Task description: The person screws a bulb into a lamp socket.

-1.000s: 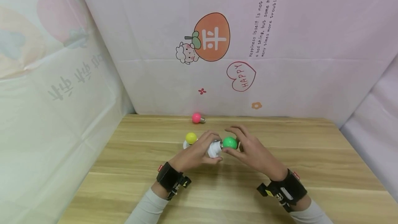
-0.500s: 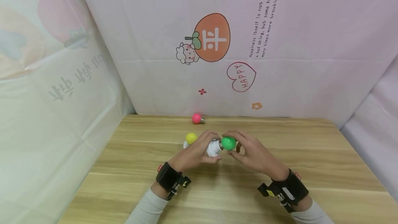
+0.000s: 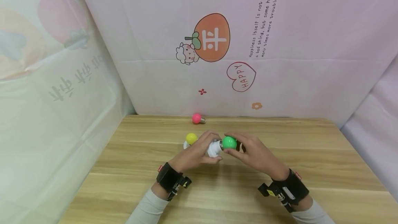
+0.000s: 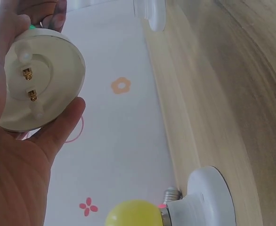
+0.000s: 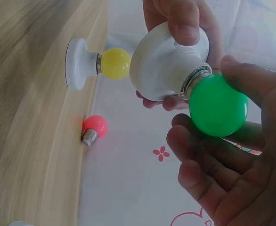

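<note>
- The white lamp socket (image 3: 213, 149) is held off the tabletop (image 3: 236, 196) in the grip of the left hand (image 3: 196, 154), fingers and thumb curled round its body; the green bulb (image 3: 229, 142) sits at the socket's mouth, pinched by the fingertips of the right hand (image 3: 255, 155)
- For the turning to go well, bulb and socket are best kept on one line, so that the metal thread (image 5: 194, 81) is not crossed; the socket is to be held steady while only the bulb is turned, with light pressure on the round glass
- The thread at the joint is shown plainly by the right wrist view, while in the head view it is only a small dark band
- The socket's flat back, with two brass contacts (image 4: 29, 84), is shown only by the left wrist view
- The layout is given by the head view alone: a yellow bulb (image 3: 191, 138) in its own white base (image 3: 186, 145) stands just beside the left hand, and a loose pink bulb (image 3: 197, 118) lies well apart by the wall (image 3: 280, 78)
- A further white piece (image 4: 150, 12) at the far edge is seen in the left wrist view only; what it is cannot be told
</note>
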A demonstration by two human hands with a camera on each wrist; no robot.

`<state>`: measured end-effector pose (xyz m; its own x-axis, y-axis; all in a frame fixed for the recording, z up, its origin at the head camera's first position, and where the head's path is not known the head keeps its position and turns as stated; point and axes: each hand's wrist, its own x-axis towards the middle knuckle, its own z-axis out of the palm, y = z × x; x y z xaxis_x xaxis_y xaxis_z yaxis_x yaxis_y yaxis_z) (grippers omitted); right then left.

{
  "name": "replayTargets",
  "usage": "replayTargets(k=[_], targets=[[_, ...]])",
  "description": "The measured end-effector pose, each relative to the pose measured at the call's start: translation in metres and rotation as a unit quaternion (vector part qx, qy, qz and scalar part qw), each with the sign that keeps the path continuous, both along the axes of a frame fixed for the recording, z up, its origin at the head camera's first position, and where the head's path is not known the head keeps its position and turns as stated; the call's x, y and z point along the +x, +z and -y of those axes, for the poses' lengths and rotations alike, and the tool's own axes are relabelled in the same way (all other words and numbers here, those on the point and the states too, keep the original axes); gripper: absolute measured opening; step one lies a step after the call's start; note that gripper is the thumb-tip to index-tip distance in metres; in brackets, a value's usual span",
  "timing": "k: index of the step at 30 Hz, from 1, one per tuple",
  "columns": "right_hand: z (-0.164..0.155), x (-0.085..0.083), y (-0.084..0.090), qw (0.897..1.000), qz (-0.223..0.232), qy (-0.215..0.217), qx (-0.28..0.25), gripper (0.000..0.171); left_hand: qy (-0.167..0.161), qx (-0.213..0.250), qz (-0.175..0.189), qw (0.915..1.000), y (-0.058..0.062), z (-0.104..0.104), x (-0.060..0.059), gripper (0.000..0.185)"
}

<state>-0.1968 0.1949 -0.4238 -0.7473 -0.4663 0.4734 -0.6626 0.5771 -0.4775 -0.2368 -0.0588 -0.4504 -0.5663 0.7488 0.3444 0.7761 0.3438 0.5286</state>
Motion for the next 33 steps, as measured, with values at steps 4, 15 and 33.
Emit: replayTargets(k=[4,15,33], targets=[[0.0012,-0.0006,-0.0010,1.000,0.000,-0.021,0.015,0.039,0.000,0.002,-0.006,1.0000,0.0019,-0.0008,0.0012,0.052],[0.0018,-0.0016,-0.0041,0.999,-0.024,-0.026,0.005,0.062,0.005,-0.007,-0.012,0.9999,0.0017,-0.0019,0.0014,0.051],[-0.0007,-0.0026,-0.0005,0.999,-0.030,0.044,-0.008,0.060,0.006,-0.004,-0.005,1.0000,0.0000,0.0000,-0.0007,0.050]])
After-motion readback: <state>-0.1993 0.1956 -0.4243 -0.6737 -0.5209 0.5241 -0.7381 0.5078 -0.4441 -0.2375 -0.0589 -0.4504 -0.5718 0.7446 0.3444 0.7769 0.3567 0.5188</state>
